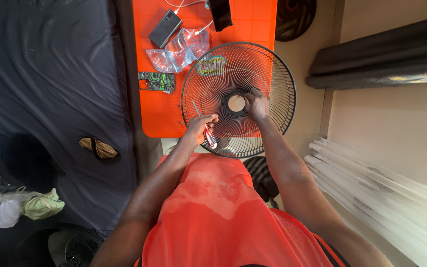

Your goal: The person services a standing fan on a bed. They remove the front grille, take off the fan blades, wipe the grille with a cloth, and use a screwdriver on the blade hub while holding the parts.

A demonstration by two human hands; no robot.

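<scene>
One screwdriver [204, 126] gripped in left hand [199, 127] fingers; right hand [256, 104] fingers pinching one fan grille [238, 99] hub.

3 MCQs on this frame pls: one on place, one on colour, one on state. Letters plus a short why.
1. Where does the right hand rest?
A. on the grille's centre hub
B. on the dark sheet
C. on the plastic bag

2. What colour is the table?
A. blue
B. orange
C. white

3. What is the left hand doing?
A. hanging empty
B. gripping a screwdriver
C. lying flat on the table

Answers:
1 A, its fingers sit at the hub of the fan grille.
2 B, the top is bright orange.
3 B, its fingers close on the red-handled screwdriver.
</scene>
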